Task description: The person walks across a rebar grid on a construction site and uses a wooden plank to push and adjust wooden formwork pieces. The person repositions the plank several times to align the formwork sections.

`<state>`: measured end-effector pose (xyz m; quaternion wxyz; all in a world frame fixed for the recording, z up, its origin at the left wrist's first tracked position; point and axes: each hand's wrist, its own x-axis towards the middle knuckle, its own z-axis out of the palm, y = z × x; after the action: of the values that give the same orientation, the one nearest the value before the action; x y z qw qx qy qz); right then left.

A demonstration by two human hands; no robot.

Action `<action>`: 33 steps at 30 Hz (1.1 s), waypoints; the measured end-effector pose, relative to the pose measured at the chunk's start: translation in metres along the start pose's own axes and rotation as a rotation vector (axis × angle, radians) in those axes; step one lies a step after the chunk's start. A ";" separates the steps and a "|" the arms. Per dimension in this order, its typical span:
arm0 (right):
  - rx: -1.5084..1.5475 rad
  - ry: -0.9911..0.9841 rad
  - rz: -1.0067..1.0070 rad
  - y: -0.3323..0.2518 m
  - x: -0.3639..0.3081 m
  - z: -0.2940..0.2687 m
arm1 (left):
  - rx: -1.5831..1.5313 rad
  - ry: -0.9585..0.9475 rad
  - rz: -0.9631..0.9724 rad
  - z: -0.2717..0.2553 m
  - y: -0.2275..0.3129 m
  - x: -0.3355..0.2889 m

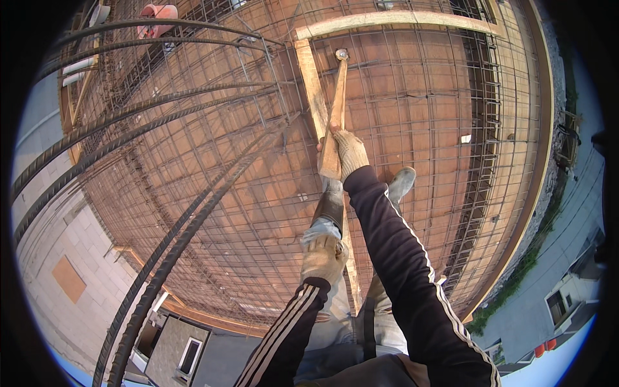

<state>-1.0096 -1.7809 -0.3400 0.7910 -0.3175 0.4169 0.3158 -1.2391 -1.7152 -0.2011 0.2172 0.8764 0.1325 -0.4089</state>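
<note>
My right hand [352, 153], in a tan work glove with bare fingertips, is closed round a long, narrow wooden stick [338, 97]. The stick's thick end is near me, and its far end reaches down to the rebar mesh beside a small round metallic piece [342, 55]. Lower in the view, my gloved left hand [324, 257] rests over my bent left leg, close to the knee; its fingers are mostly hidden. Just left of the stick, a longer wooden batten [312, 84] lies on the mesh and runs back under my arms.
A second batten [400, 20] crosses the far side. Rebar mesh [412, 97] covers the brown board deck under my boots [402, 184]. Thick curved rebars [161, 258] rise at the left. A wooden edge board [540, 129] bounds the right; an orange-red pipe piece [157, 19] lies far left.
</note>
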 end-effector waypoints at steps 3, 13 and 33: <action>-0.065 0.048 0.037 -0.017 0.013 0.001 | 0.015 0.015 0.020 0.003 -0.001 0.000; -0.167 0.025 0.058 -0.040 -0.064 -0.011 | 0.064 0.064 0.054 0.003 0.001 0.001; -0.260 0.140 0.183 -0.017 -0.144 -0.087 | 0.061 0.059 0.018 0.003 0.016 0.003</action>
<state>-1.1023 -1.8918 -0.2514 0.6803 -0.3989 0.4538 0.4150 -1.2322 -1.7305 -0.2011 0.1902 0.8954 0.1185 -0.3847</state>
